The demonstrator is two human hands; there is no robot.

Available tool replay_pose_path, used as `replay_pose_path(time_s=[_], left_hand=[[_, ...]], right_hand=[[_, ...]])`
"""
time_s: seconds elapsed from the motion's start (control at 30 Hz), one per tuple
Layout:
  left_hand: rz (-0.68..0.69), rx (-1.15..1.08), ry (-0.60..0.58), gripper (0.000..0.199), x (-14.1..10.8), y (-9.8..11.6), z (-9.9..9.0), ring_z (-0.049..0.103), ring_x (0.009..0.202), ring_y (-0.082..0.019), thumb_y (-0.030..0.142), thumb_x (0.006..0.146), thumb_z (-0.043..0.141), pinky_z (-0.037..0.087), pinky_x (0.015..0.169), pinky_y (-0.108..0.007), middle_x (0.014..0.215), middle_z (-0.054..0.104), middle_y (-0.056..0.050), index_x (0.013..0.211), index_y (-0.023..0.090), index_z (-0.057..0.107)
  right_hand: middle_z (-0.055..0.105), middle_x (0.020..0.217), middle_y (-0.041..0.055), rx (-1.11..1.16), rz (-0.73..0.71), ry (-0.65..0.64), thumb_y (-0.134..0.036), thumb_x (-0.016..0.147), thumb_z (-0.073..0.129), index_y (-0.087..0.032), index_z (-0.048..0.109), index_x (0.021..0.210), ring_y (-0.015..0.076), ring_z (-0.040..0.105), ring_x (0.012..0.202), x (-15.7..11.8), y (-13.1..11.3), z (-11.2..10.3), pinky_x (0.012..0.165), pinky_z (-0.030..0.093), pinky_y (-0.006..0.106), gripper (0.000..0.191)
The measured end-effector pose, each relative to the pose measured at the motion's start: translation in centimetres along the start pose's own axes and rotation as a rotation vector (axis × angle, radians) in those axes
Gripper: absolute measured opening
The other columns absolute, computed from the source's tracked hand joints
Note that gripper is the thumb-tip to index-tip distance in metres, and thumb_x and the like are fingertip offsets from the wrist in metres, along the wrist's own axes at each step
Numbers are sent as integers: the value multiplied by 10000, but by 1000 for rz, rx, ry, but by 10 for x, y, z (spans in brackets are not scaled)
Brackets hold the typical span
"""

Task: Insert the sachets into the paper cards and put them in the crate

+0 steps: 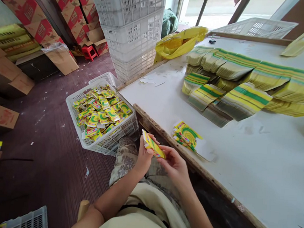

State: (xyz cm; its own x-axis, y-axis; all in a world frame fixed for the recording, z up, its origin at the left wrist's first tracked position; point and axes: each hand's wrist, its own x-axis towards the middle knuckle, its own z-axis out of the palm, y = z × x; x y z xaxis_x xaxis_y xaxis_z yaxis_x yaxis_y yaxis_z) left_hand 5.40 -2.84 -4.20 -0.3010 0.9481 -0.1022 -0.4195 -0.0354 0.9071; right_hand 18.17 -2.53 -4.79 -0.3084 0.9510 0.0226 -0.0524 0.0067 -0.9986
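Observation:
A small yellow and green carton (152, 144) is held between both hands above my lap, its white end flap standing out at the upper left. My left hand (145, 156) wraps round its left part. At its lower right end, the thumb and fingers of my right hand (173, 161) pinch it. On the table edge just beyond lie several flat printed cartons (185, 135) in a loose pile, one showing its white inside. To the left, a white plastic crate (104, 143) is heaped with yellow and green cartons (103, 112).
Rows of stacked flat cartons (239, 75) cover the far part of the white table (255, 164). A yellow plastic bag (180, 44) lies at its left corner, beside tall stacked white crates (132, 28). Cardboard boxes (31, 9) and a red stool (89, 53) stand at the back left.

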Motion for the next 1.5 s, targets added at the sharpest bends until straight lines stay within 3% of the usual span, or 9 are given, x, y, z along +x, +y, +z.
replay_pose_path(time_s=[0.23,0.37,0.5,0.6,0.73,0.93,1.13,1.33,1.5], left_hand=[[47,194,-62,342,2,6,-12,645,836,-182,485,733,745,520,797,-313,886,699,-24,917,205,673],[152,416,-297,539,12,32,-31,614,1080,-249,562,774,675,471,973,-384,1157,657,-110,1152,183,618],[113,847,-573,1010,16,46,-34,490,1274,-333,522,517,867,363,1098,-470,1387,518,-146,1376,205,443],[-27,987,-692,819,11,35,-27,616,1093,-297,428,609,825,489,948,-424,1230,627,-100,1318,214,476],[47,996,-592,720,0,15,-19,625,1064,-258,378,690,765,503,926,-371,1206,624,-77,1305,218,428],[266,960,-661,786,-14,-1,-13,562,1186,-285,317,689,752,483,977,-405,1320,517,-124,1353,217,342],[169,996,-618,538,-12,-5,-18,642,996,-270,286,678,714,523,865,-402,1147,600,-80,1138,220,443],[104,958,-469,936,-12,-14,-17,581,1100,-291,217,564,751,506,893,-430,1290,471,-148,1333,200,218],[169,1160,-320,578,-10,-5,-22,533,1107,-297,215,637,721,441,934,-463,1155,550,-104,1158,206,470]], right_hand=[[708,841,16,-281,-157,133,-296,899,629,-236,682,932,172,645,711,-3,2,-37,653,523,287,87],[712,917,23,-627,-404,125,-216,916,606,-262,700,986,195,638,840,1,-2,-50,769,505,338,126],[714,893,-1,-868,-586,-85,-169,938,556,-298,708,1000,211,623,927,0,-8,-43,1008,397,462,209],[680,1114,20,-821,-597,-31,-199,923,587,-320,666,1120,257,543,1181,-4,-9,-28,1136,241,547,245],[408,1475,127,-450,-322,384,-386,884,635,-252,382,1448,324,354,1376,-5,0,-18,1125,282,582,632],[580,1337,106,-2,163,32,-462,917,557,-251,528,1325,276,538,1244,-2,15,-18,1046,458,474,461],[485,1440,144,-128,29,-22,-507,918,531,-240,344,1485,299,518,1272,-8,20,-16,1067,414,535,654],[347,1541,56,-465,-164,-179,-128,902,430,-309,402,1466,244,360,1396,-12,22,-16,1130,349,470,593],[319,1553,77,-545,-220,-102,-173,939,436,-312,297,1512,252,352,1400,-7,27,-26,1101,393,459,606]])
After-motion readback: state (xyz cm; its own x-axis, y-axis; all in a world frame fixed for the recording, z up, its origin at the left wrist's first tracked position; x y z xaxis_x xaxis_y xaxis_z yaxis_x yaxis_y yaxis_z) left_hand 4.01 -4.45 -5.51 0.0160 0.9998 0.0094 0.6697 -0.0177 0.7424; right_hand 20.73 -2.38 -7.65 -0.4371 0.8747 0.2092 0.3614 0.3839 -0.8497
